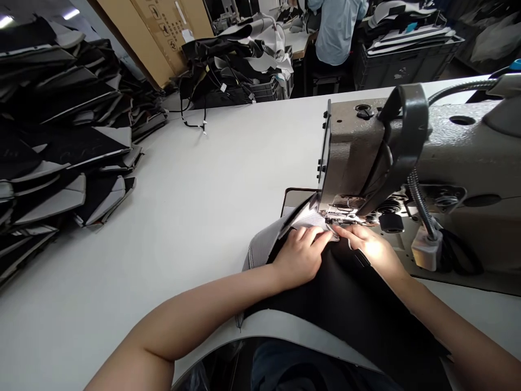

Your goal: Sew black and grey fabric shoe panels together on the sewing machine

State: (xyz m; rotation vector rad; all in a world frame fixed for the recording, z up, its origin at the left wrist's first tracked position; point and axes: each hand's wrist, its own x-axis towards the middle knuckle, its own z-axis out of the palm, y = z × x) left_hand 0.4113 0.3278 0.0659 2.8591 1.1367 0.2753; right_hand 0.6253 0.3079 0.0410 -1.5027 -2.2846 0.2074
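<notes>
A black and grey fabric piece (337, 293) lies under the head of a sewing machine (354, 157) and drapes over the table's front edge. My left hand (301, 252) bends its fingers closed on the fabric's folded edge, just in front of the lit presser foot (331, 220). My right hand (370, 247) is at the same edge, right of the foot, with its index finger stretched towards it and the other fingers gripping the fabric. The fingertips of both hands nearly meet. A pale grey ribbed part of the fabric stands up left of my left hand. The needle point is hidden.
Tall stacks of black and grey cut pieces (61, 141) fill the left side. Behind the white table (203, 179) stand a cardboard box (163, 32) and heaped crates (260, 89). A person in a light blue shirt (336, 30) sits at the back.
</notes>
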